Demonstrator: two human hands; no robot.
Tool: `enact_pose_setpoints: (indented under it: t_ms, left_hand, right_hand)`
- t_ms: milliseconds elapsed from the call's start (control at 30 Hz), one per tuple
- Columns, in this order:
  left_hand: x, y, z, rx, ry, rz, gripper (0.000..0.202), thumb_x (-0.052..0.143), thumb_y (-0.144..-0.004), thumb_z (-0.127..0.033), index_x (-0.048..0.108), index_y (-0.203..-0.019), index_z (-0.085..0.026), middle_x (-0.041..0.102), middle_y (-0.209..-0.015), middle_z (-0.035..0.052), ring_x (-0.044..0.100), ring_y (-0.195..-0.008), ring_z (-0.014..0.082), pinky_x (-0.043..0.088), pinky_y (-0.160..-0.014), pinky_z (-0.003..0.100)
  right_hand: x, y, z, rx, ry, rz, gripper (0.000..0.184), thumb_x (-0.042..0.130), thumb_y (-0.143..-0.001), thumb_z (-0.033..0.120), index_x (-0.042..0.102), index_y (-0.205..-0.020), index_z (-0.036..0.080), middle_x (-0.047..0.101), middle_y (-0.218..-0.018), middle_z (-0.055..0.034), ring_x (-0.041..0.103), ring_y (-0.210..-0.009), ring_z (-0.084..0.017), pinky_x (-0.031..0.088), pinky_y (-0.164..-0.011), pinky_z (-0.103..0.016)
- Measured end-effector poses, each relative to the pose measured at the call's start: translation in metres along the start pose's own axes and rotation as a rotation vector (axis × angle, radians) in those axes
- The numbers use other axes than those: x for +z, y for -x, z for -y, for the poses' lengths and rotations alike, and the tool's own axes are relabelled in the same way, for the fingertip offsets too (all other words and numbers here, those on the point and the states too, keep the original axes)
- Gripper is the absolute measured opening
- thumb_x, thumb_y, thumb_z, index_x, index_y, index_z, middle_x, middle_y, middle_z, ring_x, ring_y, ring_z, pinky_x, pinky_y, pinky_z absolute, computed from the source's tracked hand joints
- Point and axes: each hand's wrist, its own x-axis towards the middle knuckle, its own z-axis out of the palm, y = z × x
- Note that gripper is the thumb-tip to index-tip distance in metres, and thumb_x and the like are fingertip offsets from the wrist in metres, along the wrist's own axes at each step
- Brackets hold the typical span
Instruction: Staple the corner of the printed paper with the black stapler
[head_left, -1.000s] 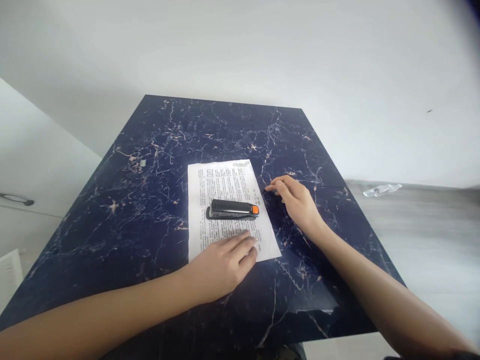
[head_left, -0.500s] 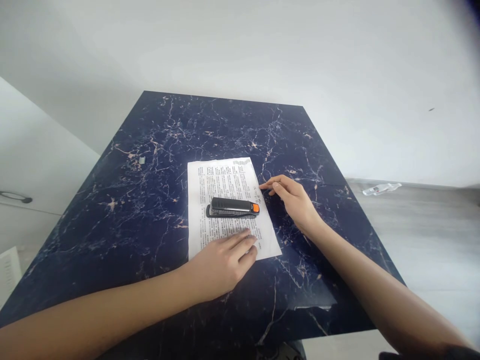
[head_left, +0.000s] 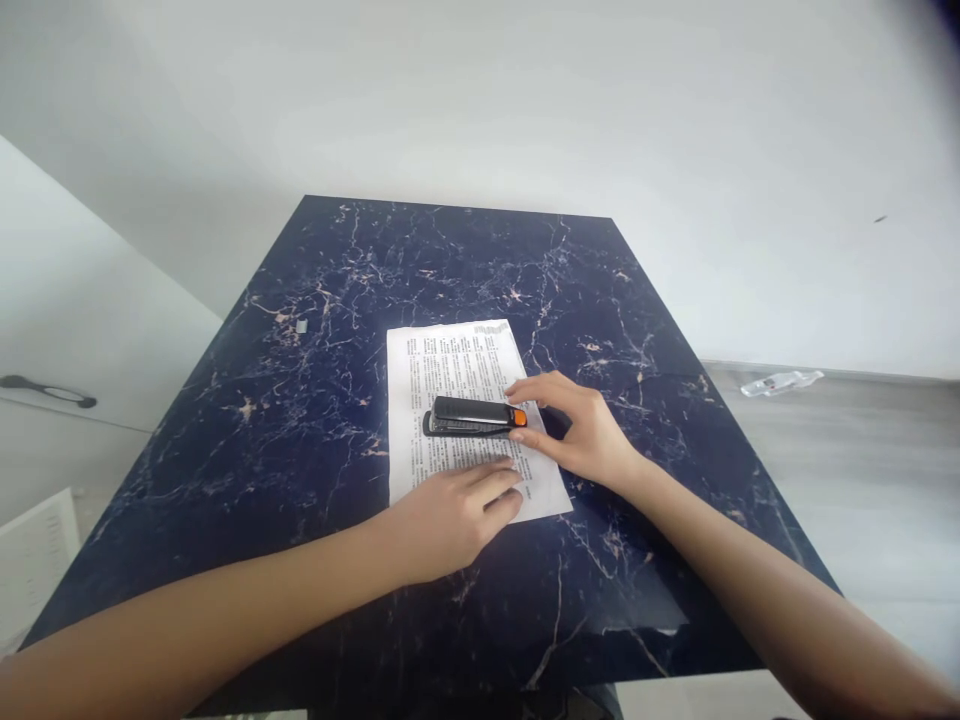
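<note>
A printed sheet of paper (head_left: 416, 375) lies on the dark blue marble-patterned table. On it rests a black stapler (head_left: 472, 412) with an orange end pointing right. My left hand (head_left: 454, 515) lies flat across the lower part of the sheet, just below the stapler, fingers stretched out. At the stapler's orange end is my right hand (head_left: 581, 425), its index finger on the far side and its thumb at the near edge. Its fingers are apart around that end; whether they press on it I cannot make out. The other right fingers are partly hidden.
A small grey piece (head_left: 301, 326) lies on the table's left side. The table (head_left: 465, 265) stands by a white wall. On the floor to the right lies a clear plastic item (head_left: 781, 382). Papers (head_left: 41, 545) show at the lower left, below a dark handle (head_left: 49, 390).
My right hand has moved left from the sheet's right edge to the stapler's orange end, with thumb and index finger spread around it. My left hand stays on the paper. The view has shifted slightly.
</note>
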Motion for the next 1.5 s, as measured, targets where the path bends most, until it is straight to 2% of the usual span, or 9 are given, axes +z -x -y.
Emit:
enact_pose_setpoints:
  t_ms: [167, 300, 433, 633, 767, 933, 1133, 1333, 1500]
  left_hand:
    - [-0.006, -0.003, 0.008, 0.068, 0.012, -0.006, 0.028, 0.047, -0.097, -0.003, 0.067, -0.117, -0.007, 0.071, -0.123, 0.0176, 0.066, -0.125, 0.026, 0.06, -0.104, 0.039]
    - [-0.02, -0.004, 0.003, 0.018, 0.11, -0.312, 0.022, 0.051, -0.094, -0.004, 0.067, -0.108, -0.011, 0.073, -0.108, 0.013, 0.069, -0.11, 0.0229, 0.06, -0.099, 0.038]
    - [-0.041, -0.004, 0.018, -0.336, 0.327, -0.738, 0.018, 0.051, -0.097, -0.013, 0.067, -0.098, -0.02, 0.068, -0.096, 0.0057, 0.065, -0.094, 0.0191, 0.058, -0.085, 0.036]
    - [-0.044, 0.001, 0.072, -0.836, 0.965, -1.21, 0.023, 0.05, -0.097, -0.03, 0.071, -0.091, -0.021, 0.07, -0.111, 0.0077, 0.065, -0.112, 0.0215, 0.05, -0.105, 0.039]
    - [-0.042, 0.003, 0.082, -0.968, 1.125, -1.188, 0.022, 0.053, -0.093, -0.03, 0.071, -0.089, -0.019, 0.073, -0.105, 0.0087, 0.068, -0.108, 0.0215, 0.048, -0.11, 0.042]
    - [-0.041, 0.002, 0.074, -0.857, 1.091, -1.119, 0.023, 0.054, -0.096, -0.031, 0.073, -0.092, -0.018, 0.075, -0.106, 0.0095, 0.071, -0.108, 0.022, 0.049, -0.112, 0.043]
    - [-0.036, 0.0, 0.068, -0.843, 1.139, -1.081, 0.025, 0.056, -0.097, -0.036, 0.073, -0.09, -0.018, 0.076, -0.106, 0.0097, 0.072, -0.107, 0.0219, 0.049, -0.113, 0.044]
    - [-0.037, 0.003, 0.077, -0.788, 1.373, -1.252, 0.021, 0.059, -0.094, -0.037, 0.07, -0.094, -0.019, 0.074, -0.113, 0.0088, 0.068, -0.119, 0.0229, 0.046, -0.116, 0.043]
    - [-0.037, -0.001, 0.077, -0.824, 1.829, -1.133, 0.033, 0.056, -0.099, -0.043, 0.07, -0.099, -0.013, 0.073, -0.114, 0.0145, 0.07, -0.111, 0.026, 0.052, -0.107, 0.042]
  right_hand:
    - [0.014, 0.01, -0.005, 0.054, 0.041, -0.063, 0.02, 0.073, -0.093, 0.037, 0.072, -0.111, 0.028, 0.077, -0.102, -0.0028, 0.071, -0.088, -0.021, 0.059, -0.082, -0.04]
    - [0.022, 0.012, -0.006, 0.005, 0.003, -0.16, 0.006, 0.072, -0.094, 0.033, 0.074, -0.092, 0.028, 0.079, -0.108, -0.0036, 0.073, -0.092, -0.023, 0.061, -0.085, -0.044]
    - [0.025, 0.012, -0.007, -0.026, -0.021, -0.18, 0.008, 0.074, -0.092, 0.03, 0.074, -0.085, 0.028, 0.079, -0.11, -0.0039, 0.073, -0.089, -0.023, 0.062, -0.082, -0.047]
    - [0.026, 0.014, -0.007, -0.009, -0.022, -0.177, 0.011, 0.073, -0.093, 0.031, 0.07, -0.083, 0.027, 0.078, -0.109, -0.0055, 0.073, -0.09, -0.025, 0.062, -0.081, -0.048]
    - [0.024, 0.012, -0.007, -0.009, 0.046, -0.141, 0.01, 0.074, -0.092, 0.035, 0.069, -0.096, 0.027, 0.075, -0.108, -0.0071, 0.071, -0.098, -0.026, 0.061, -0.085, -0.049]
    - [0.026, 0.001, -0.003, 0.017, 0.099, -0.036, 0.052, 0.08, -0.084, 0.041, 0.065, -0.131, 0.027, 0.071, -0.116, -0.0107, 0.069, -0.106, -0.03, 0.061, -0.089, -0.051]
    - [0.033, -0.011, 0.006, -0.01, 0.096, 0.038, 0.024, 0.073, -0.091, 0.034, 0.073, -0.113, 0.026, 0.075, -0.095, -0.0044, 0.07, -0.077, -0.02, 0.06, -0.069, -0.038]
    - [0.02, -0.008, 0.029, -0.266, 0.304, -0.205, 0.029, 0.07, -0.094, 0.023, 0.074, -0.122, 0.028, 0.079, -0.099, -0.0044, 0.073, -0.087, -0.024, 0.064, -0.075, -0.043]
    - [0.013, -0.013, 0.053, -0.689, 0.706, -0.181, 0.042, 0.068, -0.093, 0.007, 0.072, -0.127, 0.031, 0.077, -0.122, -0.0005, 0.073, -0.102, -0.022, 0.065, -0.085, -0.039]
